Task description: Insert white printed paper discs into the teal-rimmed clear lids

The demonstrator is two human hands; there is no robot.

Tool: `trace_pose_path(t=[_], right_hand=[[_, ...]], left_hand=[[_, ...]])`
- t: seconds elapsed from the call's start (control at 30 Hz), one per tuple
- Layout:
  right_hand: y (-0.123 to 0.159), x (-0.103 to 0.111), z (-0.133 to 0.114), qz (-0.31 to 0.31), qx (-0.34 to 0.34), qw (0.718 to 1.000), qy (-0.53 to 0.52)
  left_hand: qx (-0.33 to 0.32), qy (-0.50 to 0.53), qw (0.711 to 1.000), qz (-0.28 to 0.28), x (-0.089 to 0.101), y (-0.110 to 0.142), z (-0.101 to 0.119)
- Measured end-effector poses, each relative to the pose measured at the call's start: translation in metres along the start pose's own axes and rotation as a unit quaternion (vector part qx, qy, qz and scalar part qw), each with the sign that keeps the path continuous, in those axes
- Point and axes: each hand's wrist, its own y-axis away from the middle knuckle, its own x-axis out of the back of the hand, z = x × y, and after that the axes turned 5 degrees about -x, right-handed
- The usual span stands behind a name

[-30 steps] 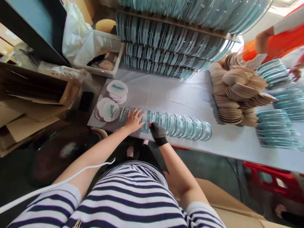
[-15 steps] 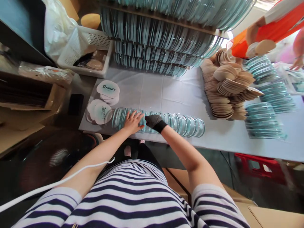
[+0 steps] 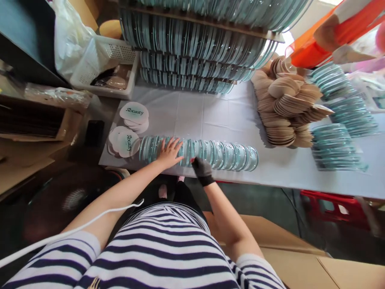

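Pale tabletop (image 3: 218,114) under it all, tiered discs (image 3: 192,40) beyond both hands. Row of clear shells (image 3: 230,155) runs under left hand (image 3: 170,154) and out to its right. Vs half a second ago: black-gloved right hand (image 3: 203,168) pulled back from mid-row to near edge. Left unchanged: palm down, fingers spread. Right: fingers curled, can't tell if gripping anything.

Row of packs (image 3: 221,154) lies along near edge of table (image 3: 222,116). From its centre: cards (image 3: 134,112) at ten o'clock, basket (image 3: 106,93) behind them, tiered packs (image 3: 192,37) at twelve, pads (image 3: 285,100) at two, stacks (image 3: 333,148) at three.
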Motion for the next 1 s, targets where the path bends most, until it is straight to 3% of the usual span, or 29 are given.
trace_pose_path(t=[0.07,0.1,0.2,0.3,0.43,0.5,0.57,0.67,0.77,0.9,1.0], right_hand=[[-0.029,0.040,0.006,0.041,-0.024,0.998,0.031],[-0.046,0.058,0.006,0.028,-0.007,0.998,0.059],[-0.097,0.093,-0.008,-0.110,0.039,0.982,0.152],[-0.128,0.103,-0.026,-0.177,0.069,0.964,0.186],[-0.137,0.105,-0.037,-0.250,0.107,0.937,0.217],[-0.134,0.106,-0.038,-0.247,0.135,0.933,0.225],[-0.126,0.105,-0.037,-0.191,0.160,0.940,0.233],[-0.096,0.094,-0.024,-0.096,0.183,0.956,0.208],[-0.049,0.063,0.000,-0.053,0.159,0.976,0.142],[0.007,-0.003,0.020,-0.064,0.057,0.994,0.065],[0.023,-0.047,0.019,-0.082,-0.011,0.996,0.023]], left_hand=[[-0.023,0.001,1.000,-0.010,0.000,-0.009,0.010],[-0.029,0.001,0.999,-0.018,-0.002,-0.013,0.015],[-0.038,-0.002,0.999,-0.029,-0.008,-0.020,0.022],[-0.043,-0.009,0.999,-0.019,-0.013,-0.020,0.021],[-0.038,-0.015,0.999,-0.019,-0.015,-0.020,0.018],[-0.039,-0.017,0.999,-0.016,-0.016,-0.020,0.018],[-0.041,-0.018,0.999,-0.017,-0.016,-0.022,0.018],[-0.043,-0.015,0.999,-0.027,-0.015,-0.023,0.018],[-0.034,-0.005,0.999,-0.031,-0.015,-0.024,0.018],[-0.028,0.001,0.999,-0.029,-0.017,-0.026,0.018],[-0.029,-0.001,0.999,-0.031,-0.018,-0.026,0.017]])
